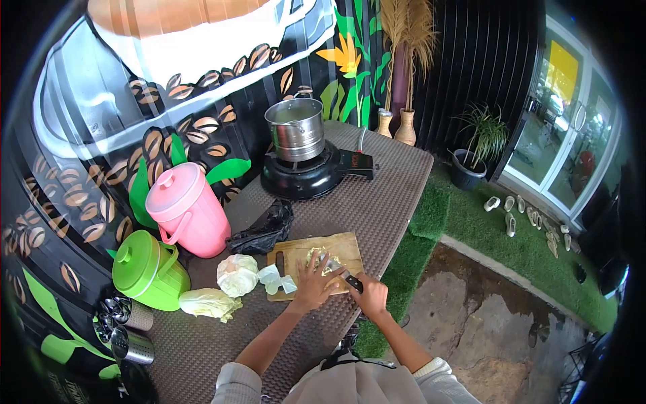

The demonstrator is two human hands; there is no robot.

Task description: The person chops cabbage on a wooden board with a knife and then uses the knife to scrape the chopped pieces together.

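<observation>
My right hand (371,297) is wrapped round the black handle of a knife (352,281), its blade pointing left over the wooden cutting board (348,246). My left hand (316,286) lies over the board with its fingers spread, the fingertips right at the blade and at pale chopped bits (313,254). The fingers cover part of the blade and the bits. At the board's left edge, close to my left wrist, sits a crumpled translucent plastic bag (274,277). Left of it stands a round, whitish cabbage (237,275), and a leafy napa cabbage (208,304) lies nearer the table's left side.
A black plastic bag (266,229) lies behind the board. Farther back, a steel pot (295,131) stands on a black portable stove (301,176). Pink (190,212) and green (151,271) lidded jugs line the wall, with utensil holders (133,345) below them. The table's right edge (412,209) runs close by.
</observation>
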